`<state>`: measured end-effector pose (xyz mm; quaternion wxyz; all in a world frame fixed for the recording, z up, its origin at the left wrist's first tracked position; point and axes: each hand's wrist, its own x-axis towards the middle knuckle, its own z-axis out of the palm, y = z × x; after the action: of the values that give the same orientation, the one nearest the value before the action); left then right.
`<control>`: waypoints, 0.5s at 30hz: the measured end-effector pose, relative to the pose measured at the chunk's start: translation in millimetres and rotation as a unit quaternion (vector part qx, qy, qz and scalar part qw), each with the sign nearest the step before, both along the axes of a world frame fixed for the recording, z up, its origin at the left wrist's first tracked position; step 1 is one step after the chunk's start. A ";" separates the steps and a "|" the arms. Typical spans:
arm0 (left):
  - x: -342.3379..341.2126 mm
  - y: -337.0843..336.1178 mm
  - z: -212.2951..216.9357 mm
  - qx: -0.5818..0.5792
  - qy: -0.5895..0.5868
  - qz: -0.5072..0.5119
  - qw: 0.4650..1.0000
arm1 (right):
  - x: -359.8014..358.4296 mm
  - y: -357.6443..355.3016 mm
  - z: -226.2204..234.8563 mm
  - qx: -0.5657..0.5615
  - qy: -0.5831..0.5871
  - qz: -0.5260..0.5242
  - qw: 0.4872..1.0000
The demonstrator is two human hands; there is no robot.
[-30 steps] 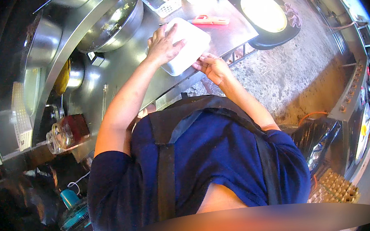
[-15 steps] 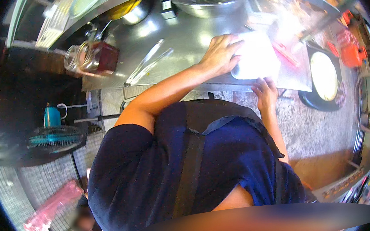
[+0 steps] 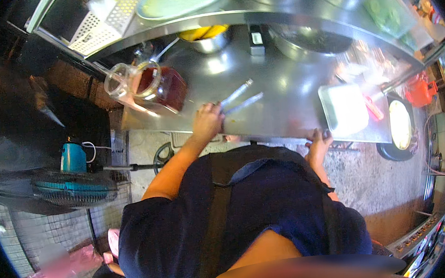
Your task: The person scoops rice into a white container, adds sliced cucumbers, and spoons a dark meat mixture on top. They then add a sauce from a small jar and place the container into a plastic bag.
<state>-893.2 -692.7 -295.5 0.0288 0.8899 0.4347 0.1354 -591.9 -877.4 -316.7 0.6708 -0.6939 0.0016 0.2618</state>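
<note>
My left hand is closed over the near end of a pair of metal tongs lying on the steel counter. The tongs' two arms point away to the right, spread apart. At the counter's front edge, my right hand has its fingers loosely bent and apart, with nothing visible in them. Just beyond and to the right of it lies a shallow white tray, its inside washed out by glare. A red-handled item is beside the tray.
Jars of dark red liquid stand at the left of the steel counter. Behind are a metal pot, a black box and a large bowl. An overhead shelf crosses above. A blue fan stands left, a round pan right.
My left hand has left the white tray and moved left onto the tongs. The tray now lies on the counter, and my right hand has come away from it. The view has shifted.
</note>
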 end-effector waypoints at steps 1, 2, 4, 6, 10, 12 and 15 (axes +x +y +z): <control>-1.5 5.1 0.3 -0.008 -0.019 -0.016 1.000 | -14.6 6.0 -8.6 -0.009 -0.013 0.060 0.998; -3.4 10.2 1.3 -0.016 -0.037 -0.034 0.999 | -26.7 14.7 -14.5 -0.019 -0.027 0.118 0.992; -7.0 16.4 2.7 -0.031 -0.053 -0.063 0.996 | -55.6 35.6 -7.7 0.006 -0.026 0.297 0.954; -10.3 19.4 10.4 -0.045 -0.049 -0.082 0.994 | -86.9 60.9 -4.0 -0.034 -0.036 0.396 0.917; -12.2 30.9 4.6 -0.039 -0.081 -0.147 0.985 | -130.0 89.0 31.6 0.034 0.002 0.498 0.867; -2.9 35.6 9.8 -0.058 -0.075 -0.148 0.985 | -134.4 96.2 49.1 0.045 0.031 0.512 0.857; 23.8 42.0 9.8 -0.086 -0.085 -0.155 0.981 | -119.0 104.7 38.6 0.018 -0.033 0.498 0.866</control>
<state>-869.4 -650.7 -285.8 0.1626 0.9259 0.2975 0.1664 -710.9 -772.7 -278.1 0.4631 -0.5985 -0.3714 0.5379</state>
